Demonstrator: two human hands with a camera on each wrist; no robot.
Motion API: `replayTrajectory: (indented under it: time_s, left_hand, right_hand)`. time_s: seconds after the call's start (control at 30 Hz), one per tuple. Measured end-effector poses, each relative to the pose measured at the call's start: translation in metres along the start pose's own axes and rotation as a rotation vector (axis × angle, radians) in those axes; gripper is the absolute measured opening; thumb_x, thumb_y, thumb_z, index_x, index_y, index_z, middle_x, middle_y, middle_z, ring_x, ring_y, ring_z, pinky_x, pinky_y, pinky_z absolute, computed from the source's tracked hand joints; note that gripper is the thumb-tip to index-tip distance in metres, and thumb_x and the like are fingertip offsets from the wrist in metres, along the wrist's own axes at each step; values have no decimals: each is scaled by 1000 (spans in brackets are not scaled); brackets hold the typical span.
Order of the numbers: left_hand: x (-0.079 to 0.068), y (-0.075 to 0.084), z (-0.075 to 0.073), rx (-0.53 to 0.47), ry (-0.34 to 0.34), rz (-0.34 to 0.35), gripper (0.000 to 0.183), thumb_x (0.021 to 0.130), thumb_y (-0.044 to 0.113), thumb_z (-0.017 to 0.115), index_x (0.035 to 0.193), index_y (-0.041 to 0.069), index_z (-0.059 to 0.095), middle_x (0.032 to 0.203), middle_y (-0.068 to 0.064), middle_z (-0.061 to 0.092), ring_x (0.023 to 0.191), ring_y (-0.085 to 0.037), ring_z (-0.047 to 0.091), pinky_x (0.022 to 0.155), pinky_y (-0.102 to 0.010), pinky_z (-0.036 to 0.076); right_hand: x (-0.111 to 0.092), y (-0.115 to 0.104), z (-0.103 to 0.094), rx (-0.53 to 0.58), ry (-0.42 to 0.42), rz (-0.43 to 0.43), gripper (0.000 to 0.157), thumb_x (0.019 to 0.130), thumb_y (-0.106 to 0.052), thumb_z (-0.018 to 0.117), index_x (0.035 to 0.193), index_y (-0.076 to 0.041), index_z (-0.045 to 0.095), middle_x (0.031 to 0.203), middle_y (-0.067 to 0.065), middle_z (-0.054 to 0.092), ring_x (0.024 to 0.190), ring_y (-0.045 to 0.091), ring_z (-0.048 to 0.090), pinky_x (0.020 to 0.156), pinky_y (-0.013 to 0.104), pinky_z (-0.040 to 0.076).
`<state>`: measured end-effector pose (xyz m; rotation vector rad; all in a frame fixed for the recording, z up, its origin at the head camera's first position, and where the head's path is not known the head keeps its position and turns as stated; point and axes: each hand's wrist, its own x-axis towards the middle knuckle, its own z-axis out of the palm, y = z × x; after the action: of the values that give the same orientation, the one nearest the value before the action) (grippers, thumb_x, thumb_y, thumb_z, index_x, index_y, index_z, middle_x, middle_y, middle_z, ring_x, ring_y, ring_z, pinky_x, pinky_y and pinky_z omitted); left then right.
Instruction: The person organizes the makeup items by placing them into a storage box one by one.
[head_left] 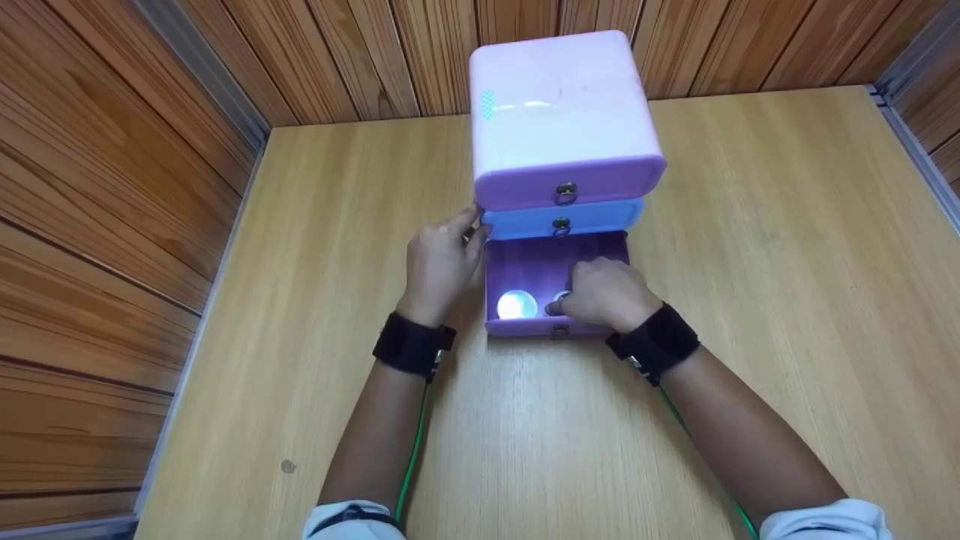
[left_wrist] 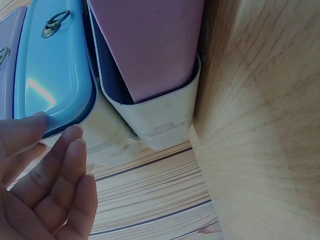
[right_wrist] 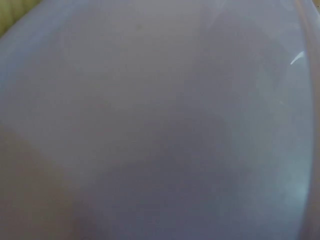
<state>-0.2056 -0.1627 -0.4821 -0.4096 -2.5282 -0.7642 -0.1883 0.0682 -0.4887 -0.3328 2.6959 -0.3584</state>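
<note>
A small drawer cabinet (head_left: 562, 105) has a pink top, a purple top drawer (head_left: 525, 187) and a blue middle drawer (head_left: 517, 223). Its purple bottom drawer (head_left: 517, 262) is pulled out. My left hand (head_left: 441, 262) holds the cabinet's left side at the blue drawer, thumb on the front edge in the left wrist view. Inside the bottom drawer, a shiny round white object (head_left: 517, 305) lies at the left. My right hand (head_left: 609, 291) reaches into this drawer, its thumb and finger around a second round white object (head_left: 561, 297), mostly hidden. A close, blurred purplish surface (right_wrist: 160, 110) fills the right wrist view.
The cabinet stands on a wooden table (head_left: 337, 300) near the back wood-panelled wall (head_left: 360, 60). Another panelled wall (head_left: 97, 225) rises at the left. Metal ring pulls (head_left: 565, 193) stick out from the drawer fronts. Green cables (head_left: 412, 457) trail from both wristbands.
</note>
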Motion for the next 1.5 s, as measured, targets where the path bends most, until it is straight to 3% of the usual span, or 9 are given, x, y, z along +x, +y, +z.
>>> replayTrajectory:
  time_s: [0.2, 0.43, 0.57, 0.67, 0.8, 0.93, 1.1, 1.23, 1.5]
  left_hand:
    - [0, -1, 1, -8, -4, -4, 28, 93, 23, 68, 116, 8, 72, 85, -7, 73, 68, -14, 68, 54, -29, 55]
    - [-1, -3, 3, -21, 18, 9, 26, 93, 22, 68, 114, 9, 73, 79, -3, 72, 66, -13, 67, 52, -31, 53]
    - [0, -2, 3, -27, 28, 12, 28, 93, 22, 68, 116, 7, 72, 80, -4, 73, 65, -12, 67, 52, -29, 53]
    - [1, -1, 3, -24, 28, 13, 30, 93, 22, 69, 118, 6, 70, 84, -6, 73, 65, -12, 67, 52, -27, 53]
    - [0, -1, 4, -29, 26, 12, 30, 93, 21, 69, 118, 6, 70, 84, -6, 73, 65, -12, 67, 52, -25, 52]
    - [-1, -2, 4, -46, 25, 17, 30, 92, 21, 70, 118, 5, 70, 83, -7, 73, 64, -12, 67, 52, -24, 51]
    - [-5, -4, 5, -50, 20, 28, 28, 92, 20, 70, 116, 4, 71, 83, -8, 73, 64, -13, 67, 53, -25, 53]
    - [-10, -3, 4, -13, 8, 31, 25, 92, 21, 70, 111, 5, 73, 80, -7, 73, 63, -15, 68, 53, -28, 54]
    - [0, 4, -4, 84, -69, 6, 31, 95, 23, 66, 122, 10, 69, 84, -7, 74, 64, -20, 68, 47, -32, 50]
  right_hand:
    - [-4, 2, 2, -2, 97, -51, 51, 79, -58, 71, 60, -13, 56, 58, -1, 47, 57, 21, 51, 47, 36, 42]
    - [-20, 13, -12, 122, 288, -190, 37, 91, -39, 67, 101, -4, 69, 65, 1, 60, 51, 15, 53, 50, 36, 50]
    - [-28, 30, -35, 246, 363, -239, 34, 94, -40, 63, 102, -8, 70, 73, 1, 64, 59, 16, 56, 56, 34, 49]
    - [-29, 51, -51, 455, 510, -281, 27, 95, -31, 65, 97, -5, 72, 78, 5, 67, 65, 17, 59, 61, 29, 51]
    - [-24, 78, -66, 929, 766, -326, 17, 93, -10, 67, 93, 7, 70, 79, 12, 69, 69, 18, 62, 63, 23, 52]
    - [-11, 94, -65, 1240, 874, -349, 17, 93, -3, 65, 101, 12, 67, 91, 17, 70, 79, 22, 64, 66, 24, 53]
    - [2, 96, -43, 1053, 787, -289, 31, 100, -10, 55, 126, 5, 60, 122, 16, 64, 104, 21, 62, 80, 26, 54]
    - [4, 91, -31, 943, 696, -337, 36, 104, -17, 48, 136, -2, 52, 140, 13, 51, 124, 22, 53, 94, 29, 50]
    - [7, 94, -34, 556, 673, -378, 40, 101, -26, 54, 140, -15, 52, 146, 1, 45, 131, 17, 44, 99, 37, 47]
